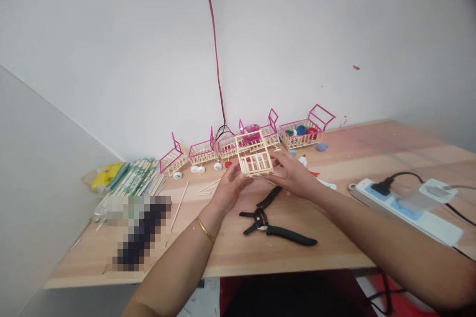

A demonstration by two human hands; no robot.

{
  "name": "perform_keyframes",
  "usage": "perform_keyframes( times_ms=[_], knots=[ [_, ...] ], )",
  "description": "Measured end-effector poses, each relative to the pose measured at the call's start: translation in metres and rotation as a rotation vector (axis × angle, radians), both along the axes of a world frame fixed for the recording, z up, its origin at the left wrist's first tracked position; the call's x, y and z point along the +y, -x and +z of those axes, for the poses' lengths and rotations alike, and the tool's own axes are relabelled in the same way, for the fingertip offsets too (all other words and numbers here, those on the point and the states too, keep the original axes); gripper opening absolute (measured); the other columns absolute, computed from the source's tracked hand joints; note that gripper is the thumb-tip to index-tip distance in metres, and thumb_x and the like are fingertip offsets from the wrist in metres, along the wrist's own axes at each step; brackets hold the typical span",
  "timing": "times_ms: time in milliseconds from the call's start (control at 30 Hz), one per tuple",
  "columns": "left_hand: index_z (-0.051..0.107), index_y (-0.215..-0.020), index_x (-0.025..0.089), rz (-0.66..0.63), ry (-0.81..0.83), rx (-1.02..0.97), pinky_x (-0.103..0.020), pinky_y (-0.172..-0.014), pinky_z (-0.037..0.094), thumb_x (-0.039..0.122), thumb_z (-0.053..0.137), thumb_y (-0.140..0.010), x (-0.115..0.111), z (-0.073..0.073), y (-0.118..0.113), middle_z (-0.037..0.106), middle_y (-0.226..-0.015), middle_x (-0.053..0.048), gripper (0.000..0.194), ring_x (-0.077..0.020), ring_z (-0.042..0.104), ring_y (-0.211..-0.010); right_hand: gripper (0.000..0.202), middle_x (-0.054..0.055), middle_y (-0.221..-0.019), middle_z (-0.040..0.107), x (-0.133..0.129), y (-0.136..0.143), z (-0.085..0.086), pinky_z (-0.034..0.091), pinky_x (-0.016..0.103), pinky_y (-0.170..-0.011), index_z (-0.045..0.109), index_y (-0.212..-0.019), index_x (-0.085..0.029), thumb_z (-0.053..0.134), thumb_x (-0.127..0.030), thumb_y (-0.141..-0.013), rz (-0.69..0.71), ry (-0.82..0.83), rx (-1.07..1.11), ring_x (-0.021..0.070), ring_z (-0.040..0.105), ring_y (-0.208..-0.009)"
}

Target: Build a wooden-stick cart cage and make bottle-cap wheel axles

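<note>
Between both hands, above the table, I hold a small cart frame (256, 164) built of pale thin sticks, with a taller loop of sticks rising from its back. My left hand (228, 189) grips its lower left side. At its right side, the fingers of my right hand (290, 171) are closed on it. Below the hands lie dark green-handled pliers (260, 218) with their handles spread. Behind stands a row of similar stick carts with magenta edges, among them a cart (301, 133) filled with coloured caps.
A white power strip (405, 213) with plugs and cords lies at the right. Packs of sticks (137, 176) and a yellow bag (107, 176) are at the left. Bottle caps (197, 169) and loose sticks (208, 188) lie before the carts. A red-black cable (215, 44) hangs down the wall.
</note>
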State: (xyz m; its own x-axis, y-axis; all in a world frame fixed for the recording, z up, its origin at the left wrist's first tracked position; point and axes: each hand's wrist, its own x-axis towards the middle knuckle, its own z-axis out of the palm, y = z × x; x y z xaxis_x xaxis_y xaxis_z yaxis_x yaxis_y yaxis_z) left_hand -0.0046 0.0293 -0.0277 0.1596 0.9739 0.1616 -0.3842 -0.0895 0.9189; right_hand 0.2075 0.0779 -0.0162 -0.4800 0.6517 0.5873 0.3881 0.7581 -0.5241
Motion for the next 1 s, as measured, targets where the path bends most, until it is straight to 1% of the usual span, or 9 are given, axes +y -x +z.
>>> perform_keyframes(
  times_ms=[133, 267, 400, 467, 500, 600, 700, 900, 1000],
  knots=[
    [0.051, -0.125, 0.023, 0.021, -0.091, 0.128, -0.042, -0.101, 0.04, 0.03, 0.08, -0.064, 0.0, 0.002, -0.002, 0.058, -0.126, -0.009, 0.068, -0.0265, 0.053, -0.118, 0.053, 0.012, -0.113, 0.057, -0.001, 0.0, 0.0, 0.05, 0.044, -0.083, 0.046, -0.127, -0.024, 0.065, -0.037, -0.08, 0.005, 0.003, -0.02, 0.027, 0.057, -0.096],
    [0.054, -0.118, 0.02, 0.07, -0.152, 0.245, -0.042, -0.099, 0.043, 0.025, 0.081, -0.062, -0.001, 0.004, -0.005, 0.061, -0.121, -0.009, 0.063, -0.027, 0.055, -0.115, 0.054, 0.012, -0.113, 0.058, 0.001, -0.001, -0.001, 0.049, 0.044, -0.085, 0.048, -0.125, -0.021, 0.067, -0.037, -0.077, 0.027, 0.024, -0.067, 0.027, 0.056, -0.099],
    [0.053, -0.119, 0.021, 0.145, -0.167, 0.34, -0.041, -0.094, 0.048, 0.026, 0.08, -0.064, -0.005, 0.007, -0.006, 0.059, -0.121, -0.009, 0.062, -0.0259, 0.058, -0.111, 0.072, 0.013, -0.123, 0.055, 0.0, -0.003, 0.003, 0.048, 0.046, -0.089, 0.044, -0.129, -0.021, 0.075, -0.043, -0.068, 0.065, 0.05, -0.04, 0.029, 0.055, -0.107],
    [0.051, -0.122, 0.022, 0.18, -0.175, 0.386, -0.04, -0.094, 0.048, 0.025, 0.079, -0.065, -0.006, 0.009, -0.006, 0.056, -0.124, -0.01, 0.064, -0.0253, 0.057, -0.111, 0.075, 0.013, -0.126, 0.052, -0.001, -0.005, 0.006, 0.048, 0.044, -0.089, 0.042, -0.131, -0.022, 0.074, -0.045, -0.068, 0.088, 0.09, 0.03, 0.0274, 0.057, -0.106],
    [0.05, -0.123, 0.022, 0.189, -0.178, 0.406, -0.04, -0.094, 0.048, 0.024, 0.079, -0.065, -0.007, 0.009, -0.006, 0.054, -0.126, -0.011, 0.064, -0.0251, 0.057, -0.111, 0.07, 0.012, -0.125, 0.053, -0.002, -0.005, 0.007, 0.049, 0.043, -0.089, 0.042, -0.131, -0.022, 0.072, -0.045, -0.071, 0.09, 0.12, 0.076, 0.0259, 0.058, -0.103],
    [0.049, -0.125, 0.023, 0.201, -0.198, 0.472, -0.041, -0.094, 0.048, 0.022, 0.079, -0.065, -0.007, 0.007, -0.005, 0.049, -0.131, -0.011, 0.067, -0.0248, 0.056, -0.112, 0.043, 0.009, -0.113, 0.061, -0.001, -0.006, 0.006, 0.05, 0.039, -0.086, 0.051, -0.12, -0.022, 0.059, -0.042, -0.083, 0.049, 0.223, 0.228, 0.0218, 0.061, -0.095],
    [0.049, -0.127, 0.026, 0.19, -0.254, 0.551, -0.041, -0.094, 0.048, 0.021, 0.079, -0.064, -0.006, 0.004, -0.004, 0.044, -0.135, -0.011, 0.07, -0.0258, 0.053, -0.114, 0.027, 0.006, -0.095, 0.064, 0.002, -0.006, 0.005, 0.05, 0.035, -0.078, 0.056, -0.105, -0.021, 0.053, -0.042, -0.088, -0.024, 0.259, 0.314, 0.0195, 0.061, -0.086],
    [0.05, -0.127, 0.029, 0.181, -0.353, 0.647, -0.042, -0.089, 0.05, 0.025, 0.08, -0.063, -0.005, -0.001, -0.002, 0.043, -0.134, -0.01, 0.071, -0.0288, 0.048, -0.118, 0.024, 0.002, -0.072, 0.057, -0.001, -0.007, 0.011, 0.043, 0.029, -0.063, 0.055, -0.083, -0.021, 0.045, -0.041, -0.091, -0.152, 0.077, 0.17, 0.0165, 0.053, -0.067],
    [0.049, -0.129, 0.029, 0.177, -0.366, 0.646, -0.043, -0.089, 0.05, 0.024, 0.079, -0.063, -0.005, -0.003, -0.001, 0.043, -0.133, -0.01, 0.072, -0.0286, 0.047, -0.118, 0.026, 0.002, -0.069, 0.055, -0.004, -0.007, 0.014, 0.041, 0.029, -0.062, 0.054, -0.081, -0.021, 0.04, -0.039, -0.093, -0.177, 0.01, 0.126, 0.0169, 0.052, -0.066]
  ],
)
